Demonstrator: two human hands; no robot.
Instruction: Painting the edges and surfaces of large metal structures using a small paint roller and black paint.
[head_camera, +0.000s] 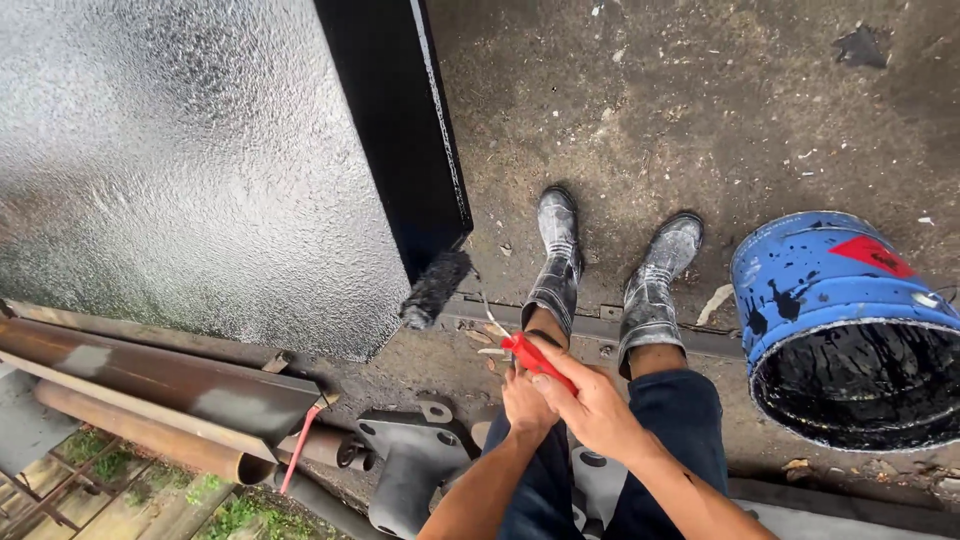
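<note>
Both my hands grip the red handle (530, 357) of a small paint roller. My left hand (525, 403) is lower on the handle, and my right hand (590, 400) wraps over it from the right. The roller's dark, paint-soaked sleeve (436, 288) touches the lower corner of a black-painted metal edge (400, 130) of a large textured panel (180, 160) with a wet, glossy coat. My paint-spattered rubber boots (610, 270) stand on the stained concrete floor just beyond my hands.
A blue bucket (830, 300), splashed with black paint and black inside, sits to the right of my boots. Rusty steel pipes and angle bars (160, 390) lie at lower left beside a grey metal bracket (410, 460). A metal rail (590, 325) crosses the floor.
</note>
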